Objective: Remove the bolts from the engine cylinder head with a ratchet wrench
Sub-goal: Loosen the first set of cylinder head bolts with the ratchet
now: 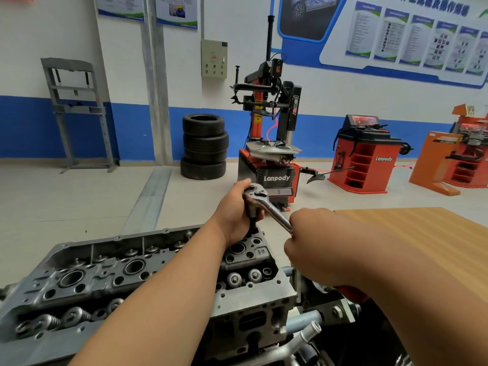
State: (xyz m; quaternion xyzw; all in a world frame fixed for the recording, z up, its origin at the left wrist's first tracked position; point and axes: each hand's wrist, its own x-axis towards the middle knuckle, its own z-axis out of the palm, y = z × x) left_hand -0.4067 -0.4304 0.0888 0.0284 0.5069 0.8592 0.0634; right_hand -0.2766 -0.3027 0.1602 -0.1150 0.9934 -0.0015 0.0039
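Note:
The grey metal cylinder head (pixel 111 276) lies across the lower left, with round bores and valve springs showing. A steel ratchet wrench (pixel 266 204) stands on its far right corner, its socket extension going down into the head. My left hand (pixel 239 217) grips the wrench's head and the extension just below it. My right hand (pixel 314 247) is wrapped round the handle's end, which it hides. The bolt under the socket is hidden.
A wooden tabletop (pixel 427 233) lies at the right. Beyond the head stand a black and red tyre changer (pixel 272 143), a stack of tyres (pixel 204 146), a red wheel balancer (pixel 364 154) and a grey press frame (pixel 79 112). Metal pipes (pixel 306 328) stick out below the head.

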